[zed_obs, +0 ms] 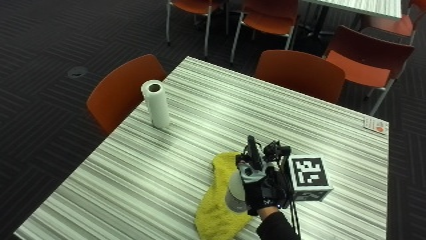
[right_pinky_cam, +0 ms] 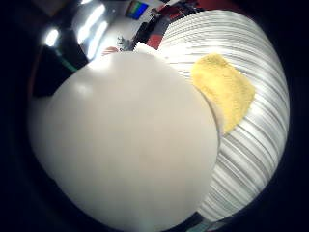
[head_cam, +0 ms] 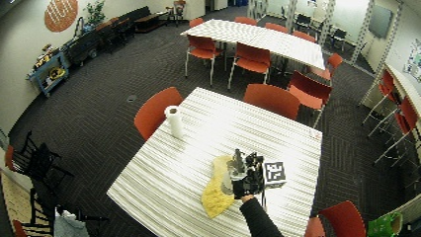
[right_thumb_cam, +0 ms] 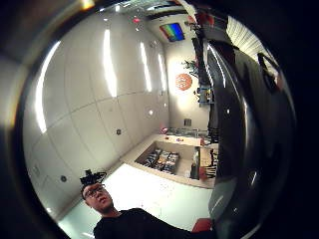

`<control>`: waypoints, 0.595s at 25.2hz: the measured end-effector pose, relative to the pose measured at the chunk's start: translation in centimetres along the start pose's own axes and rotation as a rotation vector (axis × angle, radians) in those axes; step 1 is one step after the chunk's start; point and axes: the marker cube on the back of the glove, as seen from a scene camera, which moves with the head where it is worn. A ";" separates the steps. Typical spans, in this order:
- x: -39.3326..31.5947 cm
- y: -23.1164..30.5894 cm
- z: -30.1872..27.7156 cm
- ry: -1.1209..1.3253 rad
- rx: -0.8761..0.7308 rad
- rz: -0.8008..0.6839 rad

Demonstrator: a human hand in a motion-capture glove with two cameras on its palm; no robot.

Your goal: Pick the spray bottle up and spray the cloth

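On the striped table (zed_obs: 200, 125), a yellow cloth (zed_obs: 214, 207) lies crumpled near the front edge. My gloved right hand (zed_obs: 261, 189) grips the spray bottle (zed_obs: 235, 192), which is upright over the cloth's right side. Its pale body sits below a black spray head (zed_obs: 252, 150). Whether the bottle's base touches the cloth cannot be told. In the little finger side palm view the pale bottle body (right_pinky_cam: 125, 145) fills most of the picture, with the yellow cloth (right_pinky_cam: 224, 89) on the striped table (right_pinky_cam: 256, 145) beyond it. The wide outside view shows the same hand (head_cam: 247, 188), bottle (head_cam: 230, 177) and cloth (head_cam: 214, 196).
A paper towel roll (zed_obs: 156, 103) stands upright near the table's far left edge. Orange chairs (zed_obs: 123, 92) stand at the left side and the far side (zed_obs: 299, 72). A small card (zed_obs: 375, 125) lies at the far right corner.
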 end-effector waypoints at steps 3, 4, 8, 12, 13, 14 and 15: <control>0.1 0.0 0.1 0.012 0.010 0.003; 0.1 -0.1 0.2 0.016 0.012 0.001; 0.2 -0.7 1.2 0.027 0.007 -0.031; 0.6 -1.4 2.0 0.031 0.010 -0.041; 0.8 -1.6 2.0 0.034 0.015 -0.037; 1.0 -1.9 2.0 0.038 0.020 -0.032; 1.2 -2.1 2.0 0.043 0.023 -0.026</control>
